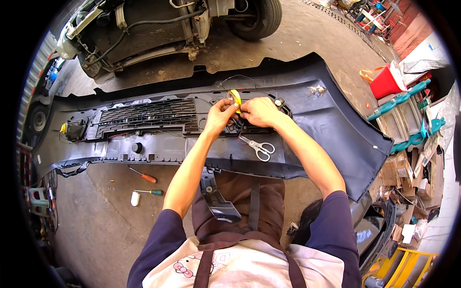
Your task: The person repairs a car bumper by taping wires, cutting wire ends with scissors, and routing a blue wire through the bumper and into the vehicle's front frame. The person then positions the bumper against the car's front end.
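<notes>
A roll of yellow tape [234, 96] stands on edge between my hands, over the inner side of a black car bumper [312, 120]. My left hand [221, 115] is closed with its fingertips against the roll. Beside it my right hand [259, 113] is closed too, its curled fingertips meeting the left ones; what they pinch is hidden. Dark wires [235, 127] run just below the fingers. Nearer to me, grey-handled scissors [260, 148] lie on the bumper, blades toward the wires. Left of my hands is the black mesh grille [144, 116].
A car's exposed front [149, 38] and wheel [257, 19] stand beyond the bumper. An orange screwdriver [149, 178], a green screwdriver [156, 192] and a white object [135, 198] lie on the floor. A red container [385, 82] and cardboard boxes [398, 170] are at right.
</notes>
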`<action>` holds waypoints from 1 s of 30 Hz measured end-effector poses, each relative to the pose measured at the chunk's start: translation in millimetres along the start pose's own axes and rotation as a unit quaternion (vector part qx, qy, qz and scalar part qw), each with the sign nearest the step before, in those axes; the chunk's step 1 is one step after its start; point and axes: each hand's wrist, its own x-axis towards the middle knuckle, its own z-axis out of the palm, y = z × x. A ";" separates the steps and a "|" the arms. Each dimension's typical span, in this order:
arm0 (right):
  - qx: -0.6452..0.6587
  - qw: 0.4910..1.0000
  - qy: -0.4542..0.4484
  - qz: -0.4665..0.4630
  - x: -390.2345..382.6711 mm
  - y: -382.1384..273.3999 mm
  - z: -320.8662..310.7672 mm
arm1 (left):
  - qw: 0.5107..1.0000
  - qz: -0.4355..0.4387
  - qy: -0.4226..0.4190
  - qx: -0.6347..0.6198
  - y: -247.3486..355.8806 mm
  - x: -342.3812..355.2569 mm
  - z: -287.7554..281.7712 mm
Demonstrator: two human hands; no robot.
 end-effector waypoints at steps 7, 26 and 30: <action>-0.004 0.999 0.040 -0.026 0.8 3.9 3.1 | 0.971 -0.037 -0.012 -0.236 -3.7 2.5 3.3; -0.018 0.997 0.058 -0.046 2.4 6.7 -0.4 | 0.991 0.043 -0.126 0.019 5.8 7.4 -6.8; 0.032 0.999 0.029 0.026 2.7 3.7 -4.5 | 0.968 0.109 -0.009 0.227 20.1 3.1 6.1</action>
